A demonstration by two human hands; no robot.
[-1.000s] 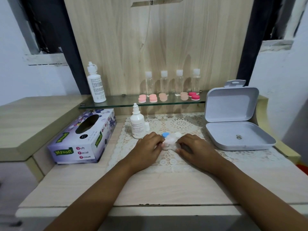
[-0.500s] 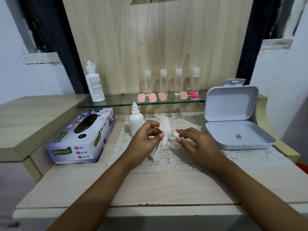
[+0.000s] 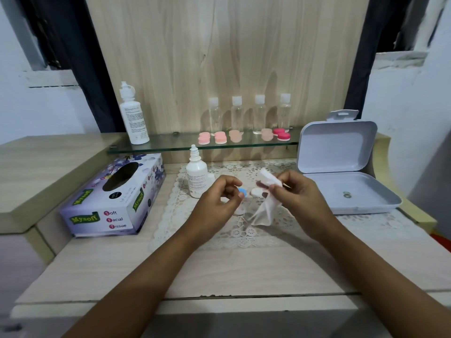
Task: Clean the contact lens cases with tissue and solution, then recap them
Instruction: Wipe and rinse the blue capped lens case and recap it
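My right hand (image 3: 301, 196) is pinched on a crumpled white tissue (image 3: 264, 211), which hangs down over the lace mat (image 3: 210, 230). My left hand (image 3: 217, 201) is curled just left of it, and the white contact lens case (image 3: 238, 211) shows under its fingers, held in them. A blue cap (image 3: 242, 191) and a white cap (image 3: 256, 192) lie on the mat between my hands. A small white solution bottle (image 3: 197, 178) stands upright behind my left hand.
A purple tissue box (image 3: 112, 198) lies at the left. An open grey hinged box (image 3: 341, 184) sits at the right. On the glass shelf (image 3: 170, 145) stand a tall white bottle (image 3: 133, 118), several clear bottles (image 3: 249, 115) and several pink lens cases (image 3: 234, 136).
The tissue has passed from my left hand to my right hand. My hands have lifted off the mat and moved apart, uncovering the blue and white caps.
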